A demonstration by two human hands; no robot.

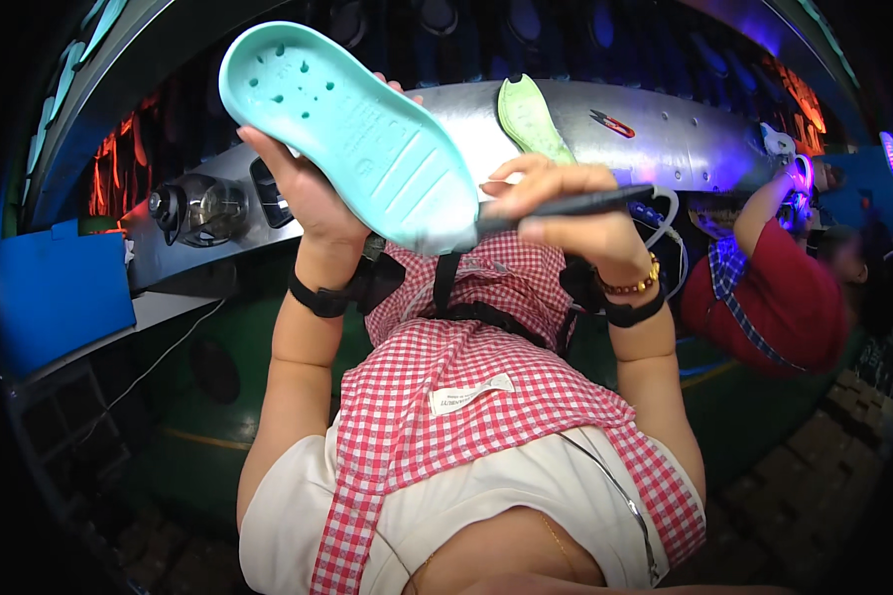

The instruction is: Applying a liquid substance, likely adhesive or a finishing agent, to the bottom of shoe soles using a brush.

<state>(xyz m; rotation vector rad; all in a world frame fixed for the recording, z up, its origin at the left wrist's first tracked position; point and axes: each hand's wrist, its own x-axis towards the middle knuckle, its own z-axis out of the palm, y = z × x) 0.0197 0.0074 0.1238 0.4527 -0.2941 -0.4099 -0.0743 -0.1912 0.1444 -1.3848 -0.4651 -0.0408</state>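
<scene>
A turquoise shoe sole (pixel 367 149), pierced by several holes near its toe and ribbed at the heel, is tilted up over the bench. My left hand (pixel 313 188) grips its left edge, thumb along the side and fingers passing behind it. In my right hand (pixel 585 213) is a brush (pixel 575 202) with a black handle, its head blurred against the heel end. Behind my right hand, a light green sole piece (pixel 531 114) lies on the metal bench. Red-handled thread snips (pixel 612 124) rest to its right.
A clear jug with a black lid (pixel 208 210) stands at the bench's left, beside a dark tray-like object (pixel 271 193). A white tube (pixel 673 218) curves right of my wrist. A co-worker in red (pixel 774 288) works at the right. Racked shoes hang behind the bench.
</scene>
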